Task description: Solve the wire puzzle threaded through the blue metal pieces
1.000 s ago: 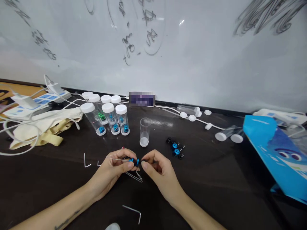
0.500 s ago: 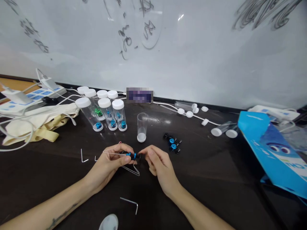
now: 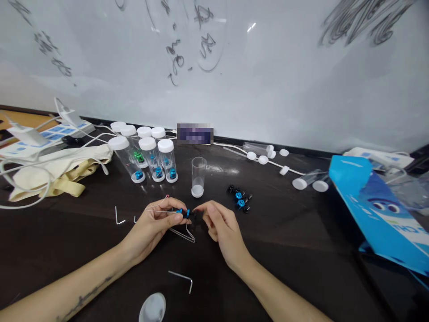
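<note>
Mostly in two rows towards the back left corner of the bench (image 3: 284, 273), seven capped tubes (image 3: 127, 162) of clear plastic, topped with round white lids (image 3: 147, 143). Low inside each of the three front tubes, a blue part (image 3: 172, 173); in one behind, a green part (image 3: 138, 156); in the others, contents hard to make out.

Further right, well forward of the back edge, an open tube (image 3: 199, 170), see-through down to its white base. Lying towards the right edge, loose tubes (image 3: 310, 177) with white ends; along the back edge, smooth, scattered caps (image 3: 263, 159). At the front edge, a round, translucent cover (image 3: 153, 308).

Around the middle, L-shaped hex keys (image 3: 181, 276) in thin, shiny metal; farther right, a cluster of small parts (image 3: 240, 203), glossy blue and black. By the left edge, a soft, creased cream cloth bag (image 3: 63, 167); by the right edge, a shiny blue bag (image 3: 378, 214).

Above the middle of the bench, pinched between thumb and fingers of the left hand (image 3: 154, 226), a blue-and-black piece (image 3: 188, 213): bright blue bands, dark body, black end towards the right hand (image 3: 223, 228). Below the same fingers, looped pale string (image 3: 182, 234). On the right hand, fingers half curled, index outstretched to the black end; cannot tell whether touching.
</note>
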A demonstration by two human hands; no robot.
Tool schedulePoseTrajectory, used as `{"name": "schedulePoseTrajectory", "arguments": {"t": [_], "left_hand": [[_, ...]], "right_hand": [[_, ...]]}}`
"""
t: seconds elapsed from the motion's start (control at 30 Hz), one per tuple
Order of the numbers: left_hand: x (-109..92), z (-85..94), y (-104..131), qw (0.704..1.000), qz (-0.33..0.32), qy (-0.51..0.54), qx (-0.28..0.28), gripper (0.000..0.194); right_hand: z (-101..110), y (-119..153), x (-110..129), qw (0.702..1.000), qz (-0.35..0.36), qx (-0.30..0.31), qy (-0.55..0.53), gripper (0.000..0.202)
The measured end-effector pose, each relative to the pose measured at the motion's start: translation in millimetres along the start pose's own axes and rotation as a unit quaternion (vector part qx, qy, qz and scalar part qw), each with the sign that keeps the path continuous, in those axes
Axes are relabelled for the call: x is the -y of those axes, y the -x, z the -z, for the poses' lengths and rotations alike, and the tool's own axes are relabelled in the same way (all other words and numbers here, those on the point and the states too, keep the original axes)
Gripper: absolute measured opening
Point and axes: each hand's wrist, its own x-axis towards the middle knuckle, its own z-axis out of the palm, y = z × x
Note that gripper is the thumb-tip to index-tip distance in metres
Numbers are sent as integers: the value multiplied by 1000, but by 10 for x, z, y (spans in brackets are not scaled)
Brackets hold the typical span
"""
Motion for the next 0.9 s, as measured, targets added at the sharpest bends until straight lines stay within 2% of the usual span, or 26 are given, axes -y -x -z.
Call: {"name": "schedulePoseTrajectory", "arguments": {"t": [0.2, 0.53, 0.9], "left_hand": [[-1, -3, 0, 1000, -3, 5, -4, 15], [-21, -32, 11, 1000, -14, 4, 2, 13], [-19, -8, 10, 1000, 9, -1, -4, 15]], "right_hand": [[5, 12, 20, 1000, 11, 3, -8, 37], [2, 0, 2, 1000, 2, -4, -4, 41], [11, -4, 2, 1000, 3, 5, -7, 38]]}}
